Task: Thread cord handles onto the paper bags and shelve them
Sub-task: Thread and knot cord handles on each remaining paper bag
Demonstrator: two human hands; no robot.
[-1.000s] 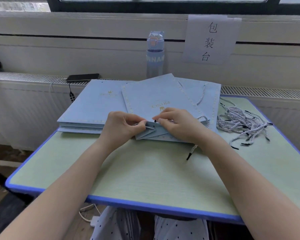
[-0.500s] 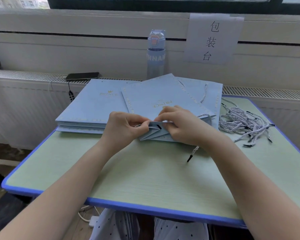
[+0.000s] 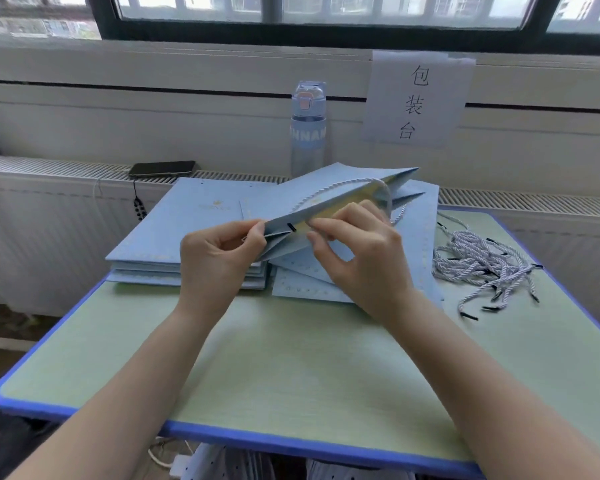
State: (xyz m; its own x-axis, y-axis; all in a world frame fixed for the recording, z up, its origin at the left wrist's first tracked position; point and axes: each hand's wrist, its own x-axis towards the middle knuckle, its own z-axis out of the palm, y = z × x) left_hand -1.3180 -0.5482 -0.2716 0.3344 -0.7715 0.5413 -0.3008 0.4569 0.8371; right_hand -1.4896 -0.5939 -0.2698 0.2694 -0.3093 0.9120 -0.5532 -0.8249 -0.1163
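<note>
Raised above the stack of flat bags (image 3: 194,216) on the desk (image 3: 291,368), the paper bag (image 3: 326,199) has its rim pinched by the left hand (image 3: 219,258) and right hand (image 3: 364,261) either side of the black cord tip (image 3: 291,227), likely steadying the hole for threading.

Bag (image 3: 326,199): matt light-blue paper, pale yellow inside. Stack of bags (image 3: 187,230): same matt paper. Cords (image 3: 478,261) at the right edge of the surface (image 3: 291,358): twisted white-and-grey fibre, smooth black tips. Surface: matt pale green, faint grain, smooth blue rim. Bottle (image 3: 308,133): translucent plastic. Phone (image 3: 161,168): glossy black. Sign (image 3: 416,98): matt white paper.
</note>
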